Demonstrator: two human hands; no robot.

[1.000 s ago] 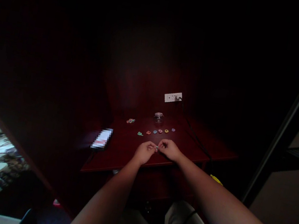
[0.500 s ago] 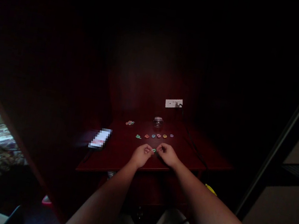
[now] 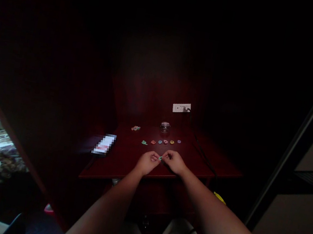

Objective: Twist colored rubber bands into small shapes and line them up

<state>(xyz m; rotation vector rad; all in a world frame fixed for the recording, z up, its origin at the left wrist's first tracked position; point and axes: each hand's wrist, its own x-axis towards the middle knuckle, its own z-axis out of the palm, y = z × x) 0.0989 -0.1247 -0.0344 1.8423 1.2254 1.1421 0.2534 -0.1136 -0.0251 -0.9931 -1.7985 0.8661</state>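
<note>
Your left hand [image 3: 147, 164] pinches the small green band [image 3: 160, 158] near the table's [image 3: 121, 163] near edge; right hand [image 3: 175, 163] fingertips bunched at its right, grip unclear. Seemingly mid-manipulation; next move calls for light, steady fingertips.

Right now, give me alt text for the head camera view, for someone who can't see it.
A left hand pinches a small green loop over a dark red desk, with the right hand at its other side. Beyond are a row of small colored loops and a clear jar; a bright phone, its screen pixelated, lies at left.
</note>
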